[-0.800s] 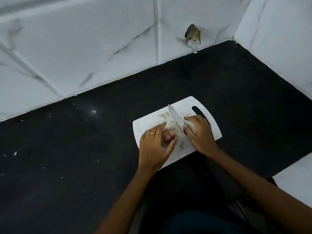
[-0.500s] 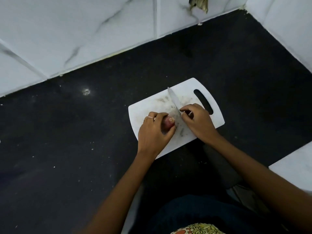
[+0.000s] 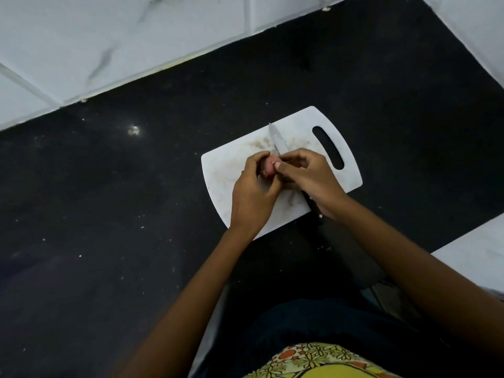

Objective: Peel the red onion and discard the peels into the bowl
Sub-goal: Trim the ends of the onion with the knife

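- The dark counter [image 3: 136,214] stretches wide to my left with only small specks on it, so that side has the most room to swing a hand; pale tiled walls [image 3: 109,36] close it off behind and to the right.
- No bowl shows anywhere here, so I judge the peels will need a reach beyond what I can see.
- The white cutting board [image 3: 226,170] lies angled, its handle slot away to the right; its near corner sits close to the counter's front edge, so I should not push on it.
- My left hand [image 3: 252,195] curls around the red onion [image 3: 268,167], holding it over the board's middle.
- My right hand [image 3: 308,178] grips the knife [image 3: 276,139], blade pointing away, thumb pressing on the onion's top.
- The onion looks small, light and firm; its dry skin will likely be thin, brittle and slippery, best caught at the cut end.
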Demonstrator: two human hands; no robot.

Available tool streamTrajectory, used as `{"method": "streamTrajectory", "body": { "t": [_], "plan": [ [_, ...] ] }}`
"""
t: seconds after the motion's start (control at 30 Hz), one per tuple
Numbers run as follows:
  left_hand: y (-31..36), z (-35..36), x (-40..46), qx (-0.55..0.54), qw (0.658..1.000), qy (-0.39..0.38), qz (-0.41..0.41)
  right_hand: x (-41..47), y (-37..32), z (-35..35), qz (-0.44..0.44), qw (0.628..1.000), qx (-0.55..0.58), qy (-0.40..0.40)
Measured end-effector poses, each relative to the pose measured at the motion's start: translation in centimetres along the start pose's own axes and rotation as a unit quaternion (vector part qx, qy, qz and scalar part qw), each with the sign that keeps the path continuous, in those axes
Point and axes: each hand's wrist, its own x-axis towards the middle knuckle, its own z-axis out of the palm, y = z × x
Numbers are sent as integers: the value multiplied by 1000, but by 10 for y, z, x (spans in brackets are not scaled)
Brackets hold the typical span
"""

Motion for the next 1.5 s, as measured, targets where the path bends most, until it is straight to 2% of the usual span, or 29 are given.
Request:
{"method": "streamTrajectory", "body": {
  "t": [0.13, 0.2, 0.3, 0.37, 0.47, 0.63, 0.77, 0.97, 1.13, 1.33, 1.5],
  "plan": [
    [-3, 4, 0, 53, 998, -23, 35, -4, 5, 0, -63, 989, -131, 34],
    [-8, 6, 0, 72, 996, -8, 57, -8, 7, 2, -86, 984, -152, 37],
    [-9, 5, -1, 81, 996, -10, 33, -10, 9, 2, -120, 976, -175, 43],
    [-10, 4, 0, 96, 995, -18, 37, -10, 11, -2, -131, 970, -192, 78],
    [-8, 1, 3, 125, 991, -10, 45, -7, 16, -14, -125, 949, -260, 129],
    [-9, -1, 2, 143, 989, 11, 44, 0, 27, -18, -79, 921, -373, 75],
    [-7, -3, -1, 150, 987, 25, 45, 3, 30, -13, -93, 918, -371, 101],
    [-5, -5, -1, 161, 986, 14, 39, 5, 27, -12, -57, 933, -334, 121],
    [-6, -5, 1, 176, 984, 10, 37, 7, 22, -21, -39, 962, -258, 75],
    [-9, -5, 1, 183, 982, 11, 39, 0, 13, -23, -46, 970, -238, 22],
    [-4, -7, -1, 177, 983, 16, 46, -10, 7, -19, -52, 969, -241, 11]
  ]
}}
